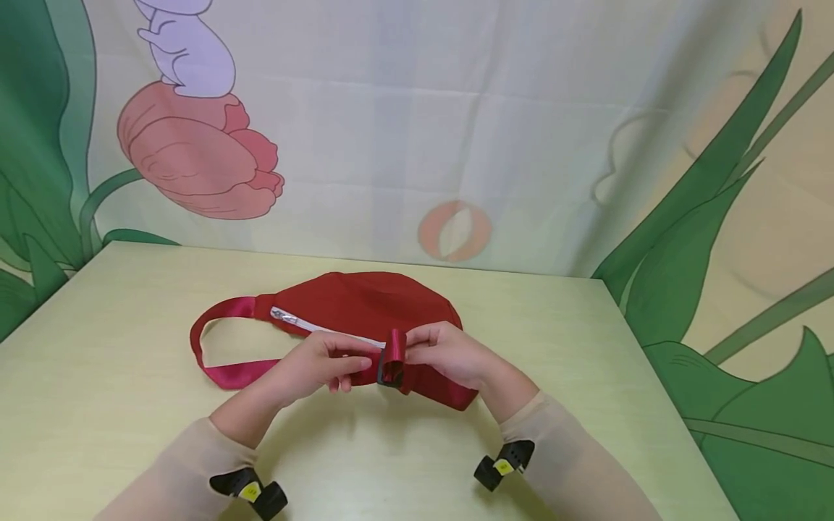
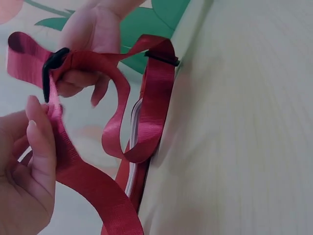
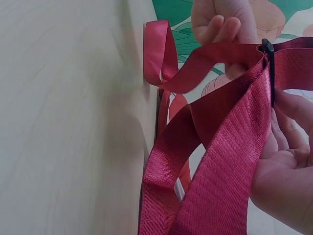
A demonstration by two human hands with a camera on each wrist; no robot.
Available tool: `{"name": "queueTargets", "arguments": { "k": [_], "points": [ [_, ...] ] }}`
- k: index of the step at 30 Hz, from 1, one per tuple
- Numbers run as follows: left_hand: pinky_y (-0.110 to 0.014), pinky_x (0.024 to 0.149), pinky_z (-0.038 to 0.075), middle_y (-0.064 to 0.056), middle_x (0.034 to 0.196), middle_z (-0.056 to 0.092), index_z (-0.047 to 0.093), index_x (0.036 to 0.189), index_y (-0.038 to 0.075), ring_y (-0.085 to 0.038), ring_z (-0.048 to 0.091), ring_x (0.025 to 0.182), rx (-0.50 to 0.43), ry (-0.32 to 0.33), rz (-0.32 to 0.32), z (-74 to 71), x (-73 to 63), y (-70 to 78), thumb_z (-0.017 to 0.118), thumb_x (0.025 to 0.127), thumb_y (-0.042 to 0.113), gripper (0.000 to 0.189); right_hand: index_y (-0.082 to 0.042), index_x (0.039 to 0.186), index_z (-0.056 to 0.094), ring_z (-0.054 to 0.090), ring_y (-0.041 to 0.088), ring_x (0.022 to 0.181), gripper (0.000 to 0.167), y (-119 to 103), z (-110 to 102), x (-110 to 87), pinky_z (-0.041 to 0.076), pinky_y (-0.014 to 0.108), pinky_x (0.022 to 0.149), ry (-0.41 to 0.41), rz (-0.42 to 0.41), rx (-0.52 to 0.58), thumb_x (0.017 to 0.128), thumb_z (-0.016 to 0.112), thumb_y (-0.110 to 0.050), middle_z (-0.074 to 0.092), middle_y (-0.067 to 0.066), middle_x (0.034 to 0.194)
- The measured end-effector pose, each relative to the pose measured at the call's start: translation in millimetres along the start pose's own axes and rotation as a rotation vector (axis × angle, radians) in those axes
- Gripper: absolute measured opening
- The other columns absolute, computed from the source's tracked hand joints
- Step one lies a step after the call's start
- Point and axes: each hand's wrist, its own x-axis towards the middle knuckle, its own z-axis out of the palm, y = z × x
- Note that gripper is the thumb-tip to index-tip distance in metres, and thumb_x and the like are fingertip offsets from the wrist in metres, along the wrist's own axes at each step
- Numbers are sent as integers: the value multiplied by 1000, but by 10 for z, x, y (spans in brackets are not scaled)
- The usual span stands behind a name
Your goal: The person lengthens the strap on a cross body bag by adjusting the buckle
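A red waist bag [image 1: 368,300] lies on the table, its webbing strap [image 1: 237,375] looping out to the left. At the bag's front edge, my left hand [image 1: 316,365] pinches the strap just left of a black slider buckle [image 3: 270,73]. From the other side my right hand [image 1: 449,354] holds the strap beside the buckle, where a short loop of webbing [image 1: 394,347] stands up. In the left wrist view the webbing passes through the buckle and hangs down in a curve. A second black slider [image 2: 162,58] sits farther along the strap.
The pale wooden table [image 1: 554,333] carries the bag. A printed cloth backdrop [image 1: 365,145] hangs behind its far edge. Along the bag's front runs a white zipper [image 1: 293,318] with a metal pull. A black wrist camera [image 1: 250,492] is strapped to each sleeve.
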Motion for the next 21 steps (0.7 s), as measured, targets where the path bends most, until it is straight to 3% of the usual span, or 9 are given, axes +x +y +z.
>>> {"name": "queueTargets", "arguments": {
  "k": [5,10,16,21],
  "points": [
    [-26,57,50,-9,69,61,67,110,1,-16,55,56,52,30,64,14,11,16,62,89,11,24,6,111,63,60,24,98,25,11,-15,1,46,35,90,0,0,-12,89,60,-5,67,11,99],
    [-26,55,49,-10,67,61,67,110,0,-18,56,56,63,59,52,-12,7,9,62,89,10,23,7,110,63,60,23,98,23,13,-32,-1,46,35,90,26,0,-19,90,60,-4,67,11,100],
    [-26,55,49,-9,72,63,66,116,5,-30,58,61,42,23,43,43,33,41,63,89,14,28,11,111,60,60,23,97,25,16,-21,1,46,35,90,6,-19,24,90,59,-2,66,11,100],
    [-26,57,47,-7,67,59,68,111,5,-17,53,58,73,38,55,-9,8,32,62,89,11,23,10,112,60,60,23,98,26,25,-31,-2,47,35,90,-7,-13,19,89,59,-2,66,12,101]
  ]
}}
